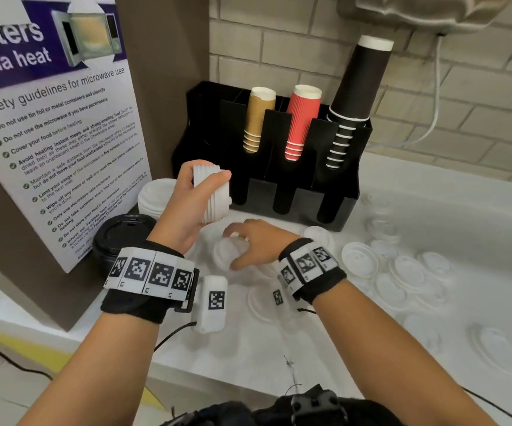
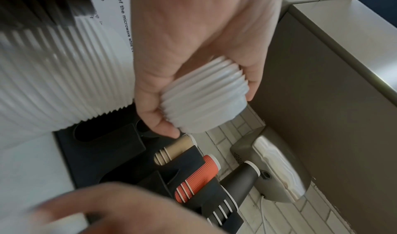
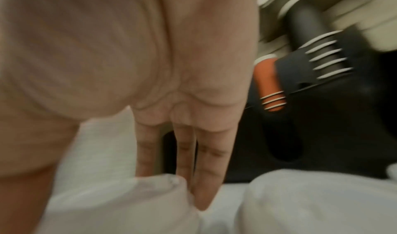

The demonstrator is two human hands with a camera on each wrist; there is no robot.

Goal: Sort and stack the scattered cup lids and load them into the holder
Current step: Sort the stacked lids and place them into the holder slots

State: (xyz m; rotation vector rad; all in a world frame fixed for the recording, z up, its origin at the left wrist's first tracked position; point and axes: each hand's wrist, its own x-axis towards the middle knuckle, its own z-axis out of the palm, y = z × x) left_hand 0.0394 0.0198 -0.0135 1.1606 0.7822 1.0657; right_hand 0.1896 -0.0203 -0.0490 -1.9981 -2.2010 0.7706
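— White plastic, mostly: from the head view, what does the left hand (image 1: pixel 187 204) have?
— Its fingers are wrapped round a stack of white lids (image 1: pixel 213 195), held on its side above the white surface (image 1: pixel 279 358), just in front of the black holder (image 1: pixel 279 167).
— And the right hand (image 1: pixel 257 244)?
— Lower, on the surface, its fingers closed on a single white lid (image 1: pixel 225 255). Loose white lids (image 1: pixel 402 272) lie scattered to its right, well apart from the holder's slots.
— What stands in the holder?
— A tan cup stack (image 1: pixel 256 118), a red ribbed cup stack (image 1: pixel 300 118) and a tall black cup stack (image 1: pixel 356 96). Left of it sit another white lid stack (image 1: pixel 153 198) and a black lid stack (image 1: pixel 119 235), beside the microwave safety poster (image 1: pixel 55 133).
— Now the left wrist view.
— The left hand (image 2: pixel 193 59) grips the ribbed lid stack (image 2: pixel 204 98), thumb on one side and fingers (image 2: pixel 251 78) on the other. Below it are the holder (image 2: pixel 103 152) and the three cup stacks; a metal hand dryer (image 2: pixel 275 166) hangs on the tiled wall.
— And the right wrist view?
— Blurred. The right hand's fingers (image 3: pixel 204 169) point down, touching a white lid (image 3: pixel 128 203); the grip itself I cannot make out here. The holder (image 3: pixel 333 118) stands just behind.
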